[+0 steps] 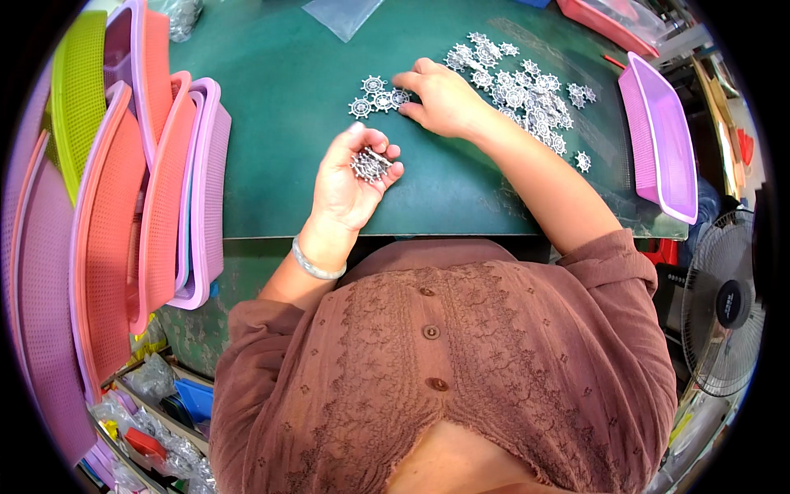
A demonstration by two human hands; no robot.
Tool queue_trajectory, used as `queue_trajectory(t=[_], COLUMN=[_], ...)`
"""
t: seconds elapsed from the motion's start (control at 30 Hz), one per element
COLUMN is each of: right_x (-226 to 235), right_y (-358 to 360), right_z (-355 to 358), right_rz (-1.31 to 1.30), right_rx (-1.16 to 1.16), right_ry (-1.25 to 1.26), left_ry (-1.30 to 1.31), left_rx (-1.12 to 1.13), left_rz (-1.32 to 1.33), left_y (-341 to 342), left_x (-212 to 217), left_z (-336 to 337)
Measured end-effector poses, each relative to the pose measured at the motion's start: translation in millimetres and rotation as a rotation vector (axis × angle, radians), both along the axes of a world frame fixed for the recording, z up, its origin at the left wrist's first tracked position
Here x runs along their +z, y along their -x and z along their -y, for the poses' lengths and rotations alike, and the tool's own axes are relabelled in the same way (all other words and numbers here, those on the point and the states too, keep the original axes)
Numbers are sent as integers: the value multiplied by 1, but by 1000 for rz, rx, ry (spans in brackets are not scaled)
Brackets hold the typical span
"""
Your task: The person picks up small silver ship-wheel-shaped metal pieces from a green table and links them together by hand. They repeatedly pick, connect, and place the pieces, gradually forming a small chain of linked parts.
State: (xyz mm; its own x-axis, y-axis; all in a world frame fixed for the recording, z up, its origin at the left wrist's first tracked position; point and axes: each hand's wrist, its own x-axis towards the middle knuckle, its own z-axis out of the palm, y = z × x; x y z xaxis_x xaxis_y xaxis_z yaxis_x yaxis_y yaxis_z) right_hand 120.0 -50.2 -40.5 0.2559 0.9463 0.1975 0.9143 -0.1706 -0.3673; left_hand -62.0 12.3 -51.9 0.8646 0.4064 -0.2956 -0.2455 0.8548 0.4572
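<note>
In my left hand (352, 183), turned palm up near the table's front edge, lies a small bunch of silver ship-wheel charms (371, 165), with the fingers curled round them. My right hand (443, 96) reaches over the green table, its thumb and index fingertips at the right end of a small group of ship-wheel charms (380, 100). Whether those fingertips pinch a charm or only touch it, I cannot tell. A larger heap of the same charms (527, 97) is spread to the right of that hand, partly behind the forearm. One charm (583, 160) sits apart near it.
Stacked plastic baskets in orange (111, 247), purple (216, 181) and green (80, 99) crowd the left side. A purple basket (662, 140) stands at the table's right edge, and a fan (728, 305) below it. A clear plastic bag (344, 15) lies at the back.
</note>
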Motion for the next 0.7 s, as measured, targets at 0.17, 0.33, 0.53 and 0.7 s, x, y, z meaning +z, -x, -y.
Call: queue_trajectory(t=[0.17, 0.33, 0.53, 0.7], right_x=[2, 20, 35, 29], right_y=[2, 15, 33, 38], right_z=[3, 31, 52, 58], right_rz=[-269, -514, -526, -621], right_rx=[-9, 58, 111, 59], right_ry=[-4, -129, -251, -374], left_ry=[-210, -416, -566, -458], left_rx=[-1, 36, -23, -21], left_rz=[-103, -182, -139, -47], left_y=[-1, -6, -9, -10], left_x=[2, 10, 11, 10], left_z=[5, 12, 16, 17])
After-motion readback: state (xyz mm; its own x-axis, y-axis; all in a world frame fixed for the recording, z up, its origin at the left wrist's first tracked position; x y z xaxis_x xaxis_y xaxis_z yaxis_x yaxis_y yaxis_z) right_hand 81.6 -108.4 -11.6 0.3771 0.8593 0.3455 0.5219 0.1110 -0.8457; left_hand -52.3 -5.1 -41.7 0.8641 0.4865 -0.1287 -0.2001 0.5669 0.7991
